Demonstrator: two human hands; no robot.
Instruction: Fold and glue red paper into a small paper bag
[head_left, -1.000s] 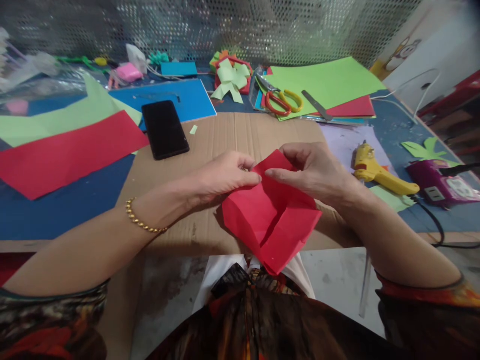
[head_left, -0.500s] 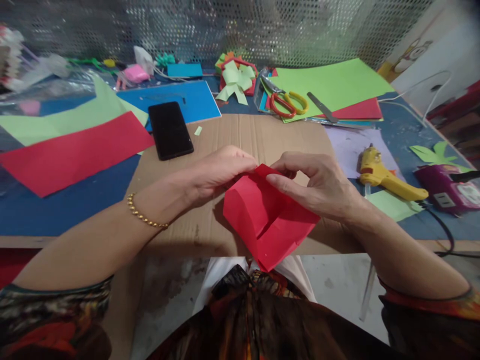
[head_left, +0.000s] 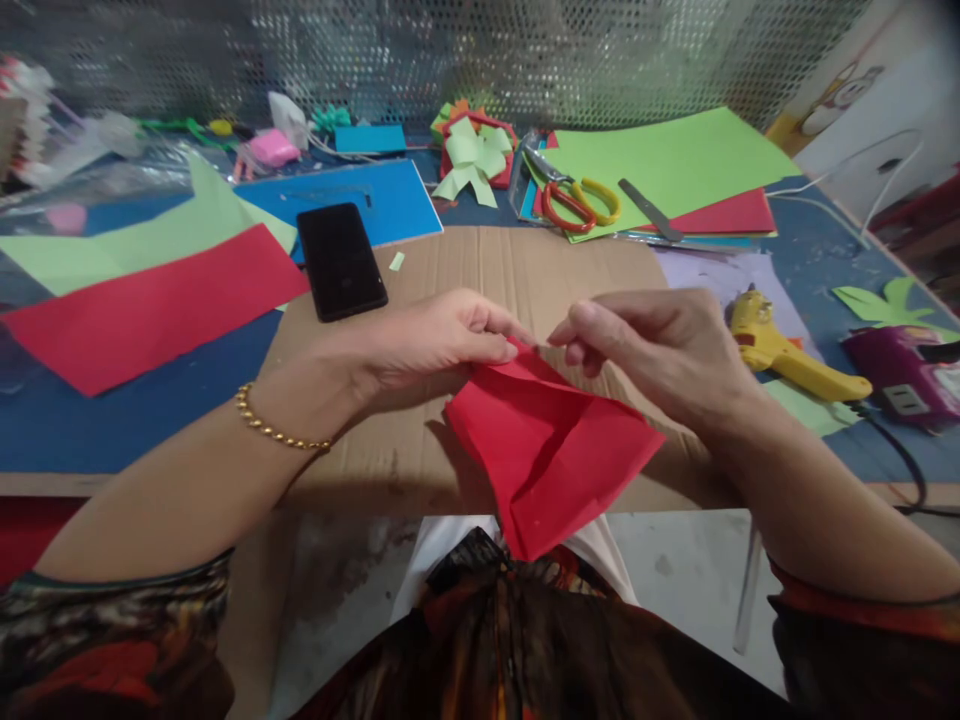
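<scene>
Folded red paper (head_left: 551, 450) hangs over the front edge of a brown cardboard sheet (head_left: 600, 265), its lower tip towards my body. My left hand (head_left: 450, 335) pinches the paper's top edge between thumb and fingers. Just right of that edge, my right hand (head_left: 649, 345) has its thumb and fingertips pressed together, apart from the paper's main surface. Whatever those fingertips hold, if anything, is too small to make out. A tiny light green scrap (head_left: 397, 262) lies on the cardboard.
A black phone (head_left: 342, 262) and red paper strip (head_left: 165, 305) lie left. Behind are scissors (head_left: 577, 205), a metal blade (head_left: 649, 210), green sheets (head_left: 675, 160) and a paper flower (head_left: 474, 160). A yellow glue gun (head_left: 795, 360) and purple box (head_left: 904, 370) stand right.
My right hand has let go of the red paper and moved slightly right. The paper has turned and spread to the right, while my left hand still pinches its top.
</scene>
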